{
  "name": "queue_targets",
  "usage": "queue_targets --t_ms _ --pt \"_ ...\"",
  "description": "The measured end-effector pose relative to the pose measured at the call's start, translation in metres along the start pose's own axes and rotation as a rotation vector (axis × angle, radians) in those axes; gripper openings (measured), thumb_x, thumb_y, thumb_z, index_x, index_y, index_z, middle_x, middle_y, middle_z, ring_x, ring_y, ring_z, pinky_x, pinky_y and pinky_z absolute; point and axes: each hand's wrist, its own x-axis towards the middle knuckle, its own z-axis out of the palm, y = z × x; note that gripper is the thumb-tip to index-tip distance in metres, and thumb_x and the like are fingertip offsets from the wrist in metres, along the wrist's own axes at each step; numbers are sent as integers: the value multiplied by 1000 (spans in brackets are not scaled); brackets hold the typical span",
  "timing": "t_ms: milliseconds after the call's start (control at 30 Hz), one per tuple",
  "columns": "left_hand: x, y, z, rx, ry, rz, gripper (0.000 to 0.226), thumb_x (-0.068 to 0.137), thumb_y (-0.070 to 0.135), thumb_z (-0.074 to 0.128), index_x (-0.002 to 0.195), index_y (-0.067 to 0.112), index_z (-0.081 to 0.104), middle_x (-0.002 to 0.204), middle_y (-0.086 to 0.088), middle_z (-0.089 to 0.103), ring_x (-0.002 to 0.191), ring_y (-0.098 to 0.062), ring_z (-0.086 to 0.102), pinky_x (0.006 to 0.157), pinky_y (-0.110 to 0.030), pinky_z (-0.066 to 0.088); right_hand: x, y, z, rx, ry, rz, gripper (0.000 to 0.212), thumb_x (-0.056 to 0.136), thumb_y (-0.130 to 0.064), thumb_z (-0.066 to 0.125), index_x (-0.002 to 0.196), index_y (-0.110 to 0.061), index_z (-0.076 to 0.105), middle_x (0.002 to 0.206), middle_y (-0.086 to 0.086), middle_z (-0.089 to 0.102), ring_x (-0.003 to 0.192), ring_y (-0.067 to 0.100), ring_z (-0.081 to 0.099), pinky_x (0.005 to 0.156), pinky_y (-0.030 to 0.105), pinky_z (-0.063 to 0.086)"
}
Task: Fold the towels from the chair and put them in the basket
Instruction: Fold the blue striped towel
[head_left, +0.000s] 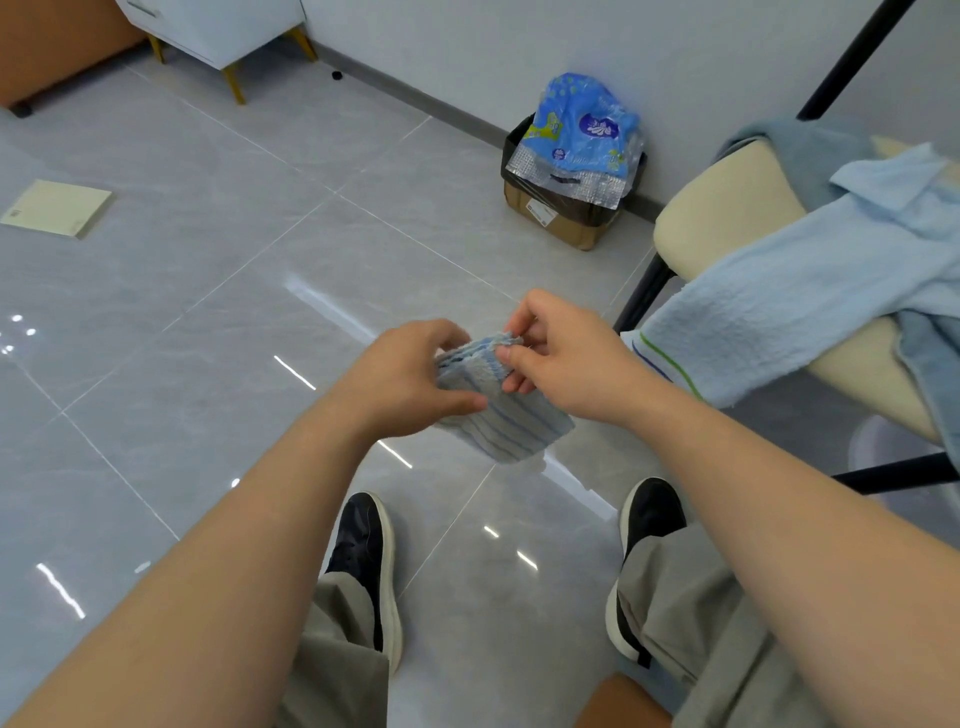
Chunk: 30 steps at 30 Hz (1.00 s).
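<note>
A small blue-and-white striped towel, folded into several layers, hangs in the air over the floor between my hands. My left hand grips its left side, thumb on the front face. My right hand pinches the top edge of the folded layers with thumb and fingers. On the cream-seated chair at the right lie a light blue towel with green and blue stripes at its end, hanging over the seat's front, and a darker blue towel behind it. No basket is in view.
A cardboard box lined with a black bag holds a blue plastic pack against the wall. A flat beige board lies on the tiled floor at left. A white cabinet on gold legs stands far left. My shoes are below.
</note>
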Motion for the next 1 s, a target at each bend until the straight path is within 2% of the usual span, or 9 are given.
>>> queue_targets --t_ms 67,100,233,400,467,600,733,867,1000 --pt "0 10 3 -93 18 76 31 75 41 83 96 29 63 85 13 64 74 -2 56 60 -12 36 -1 -1 1 -11 -7 -10 13 96 -19 66 95 -23 55 80 3 75 70 13 74 76 45 61" --pt "0 14 4 -79 28 90 23 78 37 81 82 29 59 73 11 59 66 -3 53 54 -14 33 -1 -1 1 -15 -1 -9 12 96 -20 67 95 -24 55 81 1 74 68 12 73 74 42 61" --pt "1 18 3 -82 78 105 40 86 26 71 58 24 42 53 5 43 51 -6 42 48 -20 27 2 4 -1 -138 45 -27 17 91 -40 70 94 -35 54 89 -10 68 60 -1 59 62 23 44" --pt "-3 19 -13 -115 104 189 15 87 20 69 75 17 61 68 3 57 66 -6 51 60 -24 37 3 10 -7 -237 -188 36 52 76 -51 81 119 -33 58 106 -12 66 88 5 64 79 33 57" --pt "-7 19 -19 -167 101 210 7 88 18 68 83 22 66 76 6 63 73 -6 55 67 -28 44 1 12 -4 -321 -241 55 45 77 -44 82 115 -27 66 104 -8 69 93 13 65 86 39 56" --pt "-10 12 -27 -348 168 193 18 90 9 62 88 25 69 78 5 65 77 -17 60 69 -34 48 1 12 -1 -444 -262 96 32 83 -34 75 110 -19 68 101 0 68 93 21 64 84 41 55" --pt "-5 1 -30 -145 342 226 14 86 10 51 85 17 64 76 -1 62 80 -26 55 70 -39 42 2 19 -7 -490 -298 163 44 87 -16 69 129 -25 61 121 -2 65 104 21 62 87 36 55" --pt "-3 1 -27 112 521 247 20 83 13 57 92 25 70 91 13 68 109 -19 48 83 -30 18 1 23 -6 -552 -368 237 51 91 -2 58 132 -32 60 130 0 62 109 22 62 91 36 56" --pt "-2 2 -33 76 550 291 30 81 9 52 100 16 73 106 6 73 107 -26 54 89 -39 43 -1 27 6 -617 -431 287 63 88 7 42 139 -28 56 137 1 57 119 24 58 95 32 52"
